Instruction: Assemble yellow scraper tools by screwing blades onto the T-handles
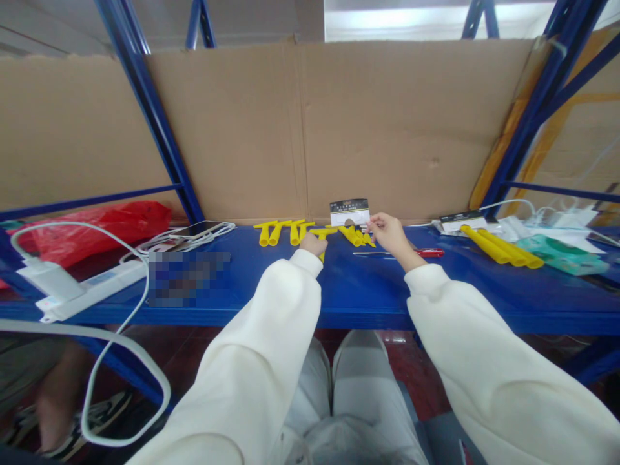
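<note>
My left hand (312,243) is closed around a yellow T-shaped plastic piece (323,231); its bar shows above my fingers and its stem below. My right hand (389,233) pinches the right edge of a packet with a black-and-white header card (349,213). In front of that card lie yellow tubes (351,236) and small yellow pieces (367,239). To the left of my left hand, several yellow T-shaped pieces (274,234) stand in a row. A screwdriver with a red handle (430,252) lies beneath my right wrist.
On the right are more yellow tubes (504,248), a second carded packet (462,221) and a green pack (562,254). A power strip (104,284), looping white cable (140,303), phone (196,229) and red bag (104,231) occupy the left. Cardboard (387,123) backs the blue shelf (271,287).
</note>
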Demonstrator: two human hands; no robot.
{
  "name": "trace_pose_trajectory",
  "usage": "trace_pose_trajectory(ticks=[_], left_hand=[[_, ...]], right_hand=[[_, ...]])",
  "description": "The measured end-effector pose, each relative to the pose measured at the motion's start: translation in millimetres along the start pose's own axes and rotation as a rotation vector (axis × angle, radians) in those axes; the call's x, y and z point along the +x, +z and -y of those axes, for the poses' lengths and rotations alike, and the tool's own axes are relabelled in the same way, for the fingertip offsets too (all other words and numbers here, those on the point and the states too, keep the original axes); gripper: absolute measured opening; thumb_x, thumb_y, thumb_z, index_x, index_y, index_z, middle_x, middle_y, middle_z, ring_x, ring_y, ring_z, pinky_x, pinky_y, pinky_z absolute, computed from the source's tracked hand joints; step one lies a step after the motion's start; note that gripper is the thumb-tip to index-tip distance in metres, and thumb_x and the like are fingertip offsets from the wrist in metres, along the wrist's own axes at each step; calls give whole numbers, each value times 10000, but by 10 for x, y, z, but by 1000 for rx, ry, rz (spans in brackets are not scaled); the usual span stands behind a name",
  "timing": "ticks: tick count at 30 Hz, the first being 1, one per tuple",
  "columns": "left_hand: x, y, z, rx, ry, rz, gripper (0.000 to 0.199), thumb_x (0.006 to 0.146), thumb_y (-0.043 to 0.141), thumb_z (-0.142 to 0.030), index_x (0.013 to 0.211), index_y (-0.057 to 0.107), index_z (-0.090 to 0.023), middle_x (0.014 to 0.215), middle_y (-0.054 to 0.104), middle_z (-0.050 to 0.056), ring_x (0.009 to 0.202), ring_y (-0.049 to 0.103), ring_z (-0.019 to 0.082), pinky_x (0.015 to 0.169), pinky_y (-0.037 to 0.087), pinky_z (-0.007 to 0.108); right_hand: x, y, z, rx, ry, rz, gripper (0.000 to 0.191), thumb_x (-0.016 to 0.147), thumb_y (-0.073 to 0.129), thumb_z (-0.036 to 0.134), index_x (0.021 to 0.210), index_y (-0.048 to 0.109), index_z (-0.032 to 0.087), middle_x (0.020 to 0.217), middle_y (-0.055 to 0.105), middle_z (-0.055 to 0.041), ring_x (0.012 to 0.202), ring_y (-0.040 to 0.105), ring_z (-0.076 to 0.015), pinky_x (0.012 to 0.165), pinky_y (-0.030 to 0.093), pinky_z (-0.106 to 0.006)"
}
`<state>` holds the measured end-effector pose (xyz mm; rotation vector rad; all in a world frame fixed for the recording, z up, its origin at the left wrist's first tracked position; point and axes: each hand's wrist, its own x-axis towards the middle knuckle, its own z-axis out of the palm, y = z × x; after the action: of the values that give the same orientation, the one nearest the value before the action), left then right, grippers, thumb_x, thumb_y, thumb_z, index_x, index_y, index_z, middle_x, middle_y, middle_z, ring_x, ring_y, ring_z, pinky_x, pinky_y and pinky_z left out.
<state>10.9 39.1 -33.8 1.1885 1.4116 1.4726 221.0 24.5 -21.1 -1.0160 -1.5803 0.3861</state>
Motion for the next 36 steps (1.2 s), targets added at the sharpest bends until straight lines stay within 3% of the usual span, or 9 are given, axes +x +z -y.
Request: trace_pose_trajectory(ticks=[4,7,11,16,20,24,30,36], left_hand=[[14,9,-13,202,6,-72,223,617,709,-48,648,593,-237,662,643,59,1006,685,290,763,517,281],[11,12,-35,193,18,-54,133,780,646,-149,674,601,-216,611,617,58,854,712,278,714,508,294],[-24,4,-103,121,32,-135,192,943,470,-227,866,634,-164,706,651,83,647,701,236,646,496,308],[-73,-8,-215,-126,-37,-174,203,955,465,-203,1057,629,-145,868,686,89,664,715,192,618,513,271],[-97,-25,-266,-335,-99,-146,219,954,453,-150,1100,615,-175,901,697,63,699,721,171,642,548,264],[-100,-50,-292,-523,-110,-136,209,913,504,-80,1053,621,-183,891,708,55,785,728,178,690,576,272],[-17,-81,-284,-650,-82,-360,107,885,556,-55,911,598,-151,827,692,66,835,713,166,705,575,243],[100,-110,-194,-680,-49,-370,141,864,592,-42,826,526,-161,866,676,57,854,710,151,717,567,227]], right_hand=[[-5,-7,16,2,1,4,267,787,676,426,716,533,212,648,674,-13,395,533,-104,400,416,-223],[-7,-6,28,10,6,3,281,795,674,437,719,521,213,662,678,-17,397,540,-105,399,410,-220],[0,-9,8,6,20,12,275,814,667,421,734,502,216,683,674,-18,406,543,-106,417,416,-228],[31,7,-79,14,53,65,259,840,643,392,743,467,229,633,624,22,390,515,-104,424,411,-236],[45,33,-116,77,87,120,275,859,625,386,733,433,235,582,564,57,363,470,-90,411,396,-229],[34,38,-114,129,71,178,307,869,628,416,739,416,235,547,518,79,380,463,-79,411,390,-207],[13,15,-107,140,55,270,351,872,627,495,745,433,232,511,505,74,419,482,-83,428,401,-197],[-18,16,-57,217,80,315,381,853,643,532,734,443,230,523,517,65,435,487,-87,447,419,-212]])
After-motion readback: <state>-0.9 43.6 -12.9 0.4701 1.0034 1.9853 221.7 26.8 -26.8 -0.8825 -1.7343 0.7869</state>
